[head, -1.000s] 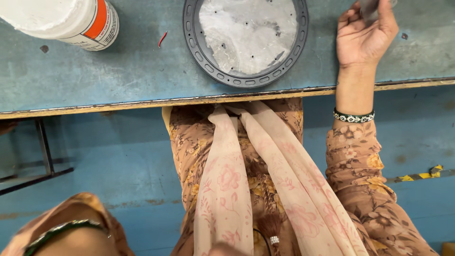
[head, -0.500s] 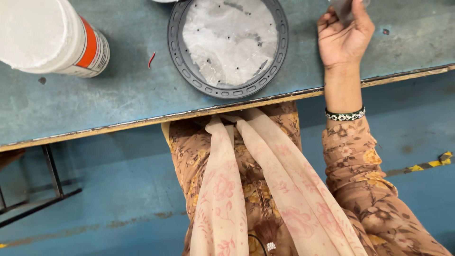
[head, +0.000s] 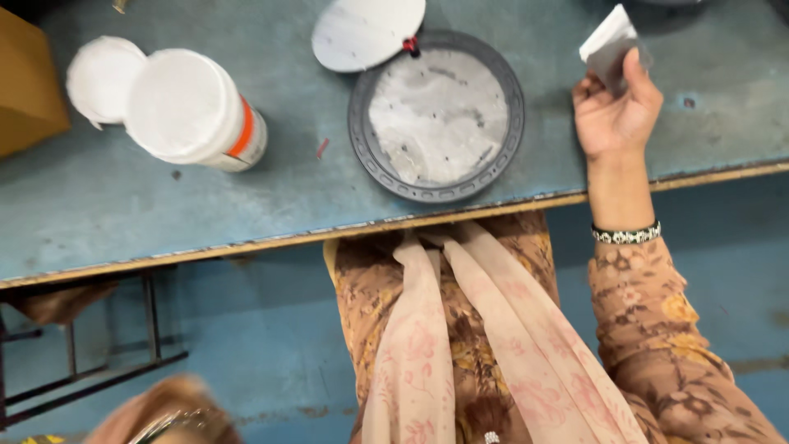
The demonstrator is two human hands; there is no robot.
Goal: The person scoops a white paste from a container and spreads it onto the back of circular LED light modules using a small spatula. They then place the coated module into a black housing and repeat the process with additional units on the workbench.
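My right hand (head: 615,115) is raised over the blue worktable (head: 164,205), palm up, fingers closed on a small white-grey folded piece (head: 610,45). A round dark-rimmed disc with a scuffed silvery centre (head: 436,115) lies flat near the table's front edge, left of that hand. A pale round plate (head: 366,31) overlaps its far rim, with a small red bit where they meet. My left hand itself is hidden; only a blurred sleeve with a bangle (head: 168,415) shows at the bottom left.
A white tub with an orange band (head: 193,111) lies on the table at left, its white lid (head: 100,76) beside it. A brown box corner (head: 29,82) sits at the far left. A metal frame (head: 90,362) stands below the table.
The view has tilted up, showing more of the table, the pale plate and the lid. My right hand has lifted further and the folded piece in it is now visible.
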